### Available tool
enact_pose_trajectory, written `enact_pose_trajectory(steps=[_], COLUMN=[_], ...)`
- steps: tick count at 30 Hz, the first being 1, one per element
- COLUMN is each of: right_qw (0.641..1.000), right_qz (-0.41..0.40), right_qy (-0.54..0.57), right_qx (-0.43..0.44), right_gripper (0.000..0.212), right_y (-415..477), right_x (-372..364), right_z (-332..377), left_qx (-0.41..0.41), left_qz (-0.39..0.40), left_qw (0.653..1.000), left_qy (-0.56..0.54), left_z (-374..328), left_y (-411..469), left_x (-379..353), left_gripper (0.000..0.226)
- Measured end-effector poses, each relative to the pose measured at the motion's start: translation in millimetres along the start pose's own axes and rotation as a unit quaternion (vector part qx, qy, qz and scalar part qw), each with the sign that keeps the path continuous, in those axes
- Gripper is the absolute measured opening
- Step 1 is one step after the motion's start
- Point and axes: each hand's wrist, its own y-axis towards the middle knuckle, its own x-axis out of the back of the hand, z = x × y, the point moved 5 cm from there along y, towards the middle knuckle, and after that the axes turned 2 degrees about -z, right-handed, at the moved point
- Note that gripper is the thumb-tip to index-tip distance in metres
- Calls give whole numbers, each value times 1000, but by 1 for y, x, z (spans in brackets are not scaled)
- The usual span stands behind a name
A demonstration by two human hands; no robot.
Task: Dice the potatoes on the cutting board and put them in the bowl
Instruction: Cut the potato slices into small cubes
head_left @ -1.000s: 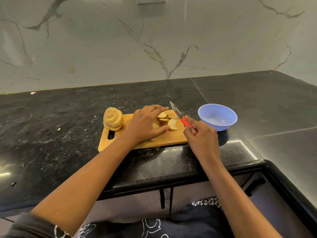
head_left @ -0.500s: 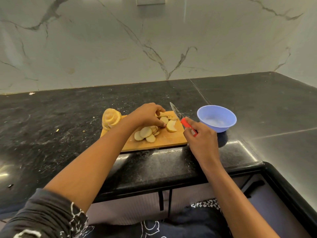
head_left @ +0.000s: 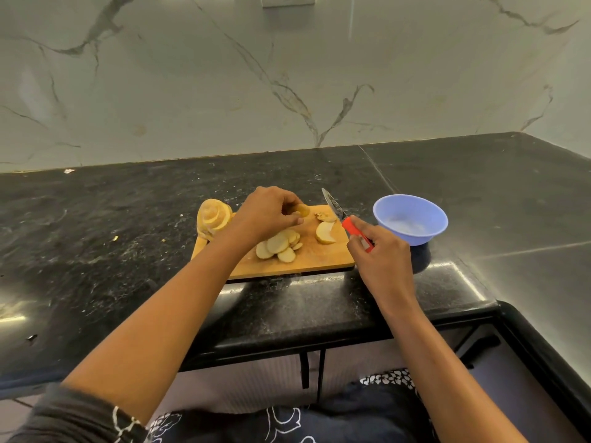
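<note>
The right hand (head_left: pixel 380 255) grips a red-handled knife (head_left: pixel 348 223). Just under the left hand (head_left: pixel 265 215), pale round potato slices (head_left: pixel 277 246) lie overlapped on the cutting board (head_left: pixel 319 261); that hand pinches one slice (head_left: pixel 303 210) above them. The blue bowl (head_left: pixel 410 219) sits beyond the right hand.

Pale potato slices (head_left: pixel 277 246) lie fanned on the wooden cutting board (head_left: pixel 319 262), blue bowl (head_left: pixel 419 239) just beside

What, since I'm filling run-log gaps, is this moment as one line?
left hand: pinches potato piece; right hand: holds knife; potato slices: on cutting board; bowl: no potato seen
</note>
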Motion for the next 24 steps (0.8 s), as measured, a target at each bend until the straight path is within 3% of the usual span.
enact_pose_trajectory(steps=[4, 10, 14, 18, 22, 24], right_qw=[1000, 1000, 1000, 1000, 1000, 1000], right_qz=[-1, -6, -5, -3, -4, -4], right_qy=[1, 0, -2, -5, -6, -7], right_qx=[0, -4, -4, -4, -9, -10], right_gripper=[36, 35, 35, 35, 35, 35], right_y=[0, 0, 0, -1, 0, 0], right_x=[-1, -1, -1, 0, -1, -1], right_z=[-1, 0, 1, 1, 2, 2], left_qx=[-5, 107, 151, 142, 66, 22], left_qz=[-55, 38, 17, -20, -144, -186], left_qw=[994, 972, 965, 981, 987, 980], left_qy=[-94, -207, -212, -130, 32, 63], left_z=[6, 18, 27, 29, 18, 13], left_y=[-30, -51, -52, -54, -61, -64], left_x=[21, 16, 9, 14, 32, 32], left_gripper=[36, 24, 28, 33, 28, 26])
